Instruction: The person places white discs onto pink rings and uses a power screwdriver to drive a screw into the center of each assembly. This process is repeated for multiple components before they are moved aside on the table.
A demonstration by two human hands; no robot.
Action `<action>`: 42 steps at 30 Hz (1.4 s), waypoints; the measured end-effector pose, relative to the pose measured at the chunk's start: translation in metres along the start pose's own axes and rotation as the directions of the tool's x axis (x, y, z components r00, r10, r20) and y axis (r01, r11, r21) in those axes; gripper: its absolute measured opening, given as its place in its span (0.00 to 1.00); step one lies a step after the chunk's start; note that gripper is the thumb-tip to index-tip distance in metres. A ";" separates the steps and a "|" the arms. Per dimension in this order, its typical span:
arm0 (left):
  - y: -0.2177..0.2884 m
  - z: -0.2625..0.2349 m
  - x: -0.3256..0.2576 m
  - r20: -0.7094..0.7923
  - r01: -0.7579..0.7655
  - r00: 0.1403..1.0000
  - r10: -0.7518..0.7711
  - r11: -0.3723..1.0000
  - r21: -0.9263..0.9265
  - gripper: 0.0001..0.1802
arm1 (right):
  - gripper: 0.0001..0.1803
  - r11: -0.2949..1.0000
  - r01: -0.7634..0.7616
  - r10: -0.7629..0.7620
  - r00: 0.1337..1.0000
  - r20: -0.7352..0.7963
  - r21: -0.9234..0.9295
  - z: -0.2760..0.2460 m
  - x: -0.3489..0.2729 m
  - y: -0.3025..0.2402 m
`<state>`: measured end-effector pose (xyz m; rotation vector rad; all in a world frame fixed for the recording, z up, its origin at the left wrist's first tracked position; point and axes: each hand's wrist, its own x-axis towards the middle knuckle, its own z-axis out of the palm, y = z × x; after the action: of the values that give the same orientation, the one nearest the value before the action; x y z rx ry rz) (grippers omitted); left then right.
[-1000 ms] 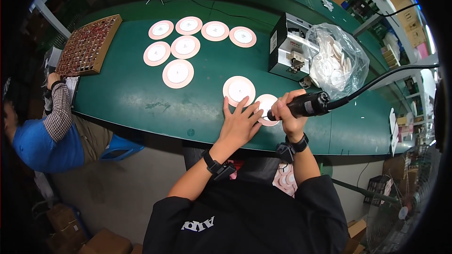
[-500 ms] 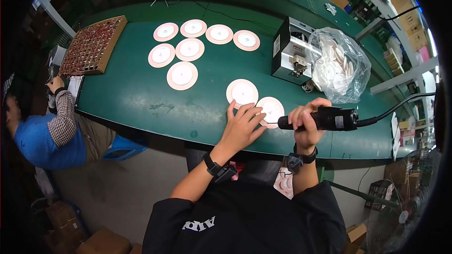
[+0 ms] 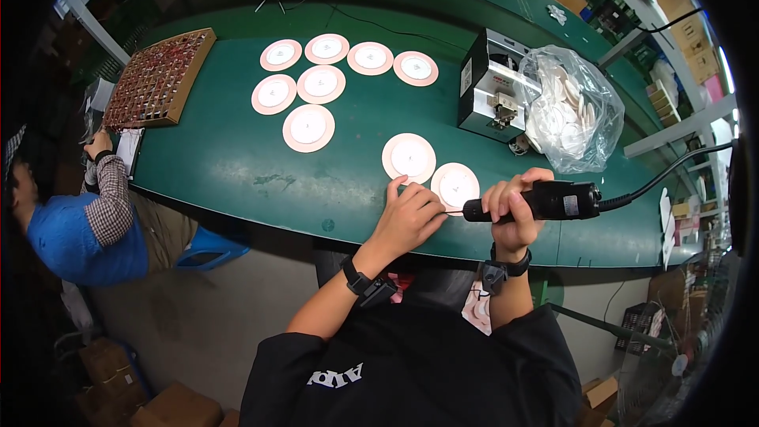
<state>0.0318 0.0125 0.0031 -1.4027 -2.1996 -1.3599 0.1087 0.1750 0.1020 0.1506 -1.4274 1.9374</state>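
Note:
A black corded electric screwdriver (image 3: 560,201) lies sideways in my right hand (image 3: 515,209), fingers wrapped round its body. Its thin bit points left, over the near edge of a round pink-rimmed white disc (image 3: 458,183). At the bit's tip my left hand (image 3: 409,217) has its thumb and fingers drawn together. Whatever they pinch, if anything, is too small to see. The left index finger rests near the lower edge of a second such disc (image 3: 409,156). Several more discs (image 3: 309,127) lie spread farther off on the green table (image 3: 237,166).
Right of the discs stands a black-and-silver machine (image 3: 490,83), with a clear bag of white round parts (image 3: 565,122) beside it. A cardboard tray of small reddish parts (image 3: 158,79) sits at left, near a seated person in blue (image 3: 87,229). The screwdriver's cord (image 3: 664,178) runs off right.
My left fingers have drawn in from a spread pose over the right disc to a closed pose at the bit's tip. The screwdriver has shifted very slightly. The discs keep their places.

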 end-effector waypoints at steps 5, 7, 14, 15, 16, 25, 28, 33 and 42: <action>0.001 -0.001 0.000 -0.012 0.003 1.000 -0.003 1.000 -0.003 0.09 | 0.16 1.000 -0.002 0.002 1.000 -0.004 0.005 0.000 0.000 -0.001; 0.000 -0.001 0.000 -0.013 0.003 1.000 -0.003 1.000 -0.003 0.10 | 0.16 1.000 -0.004 0.004 1.000 -0.008 0.013 0.000 -0.001 -0.001; 0.001 -0.002 0.001 -0.013 0.007 1.000 -0.008 1.000 -0.021 0.10 | 0.16 1.000 -0.006 0.006 1.000 -0.008 0.025 -0.001 -0.001 -0.001; 0.000 -0.002 0.000 -0.010 0.005 1.000 -0.005 1.000 -0.016 0.10 | 0.15 1.000 -0.008 0.008 1.000 -0.005 0.026 -0.001 -0.001 -0.001; 0.000 -0.001 0.000 -0.006 0.002 1.000 -0.003 1.000 -0.012 0.11 | 0.15 1.000 -0.009 0.009 1.000 -0.002 0.027 0.000 -0.001 -0.001; 0.006 -0.001 0.004 0.067 0.096 0.992 -0.107 0.984 0.147 0.26 | 0.17 0.994 0.013 -0.013 1.000 0.007 -0.109 -0.001 0.001 0.013; 0.005 0.002 0.002 0.131 0.083 0.985 -0.110 0.977 0.197 0.29 | 0.17 0.980 0.003 0.004 0.999 0.036 -0.197 -0.001 0.001 0.017; 0.002 0.004 -0.001 0.186 0.091 0.974 -0.132 0.972 0.216 0.29 | 0.16 0.976 -0.011 0.026 0.997 0.068 -0.217 -0.004 0.002 0.025; 0.002 0.005 -0.001 0.199 0.104 0.968 -0.152 0.967 0.233 0.29 | 0.15 0.984 -0.094 0.105 0.992 0.066 -0.150 0.000 0.006 0.035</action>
<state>0.0354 0.0160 0.0005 -1.4034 -2.5301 -0.9985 0.0829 0.1732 0.0769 0.0846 -1.6488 1.9155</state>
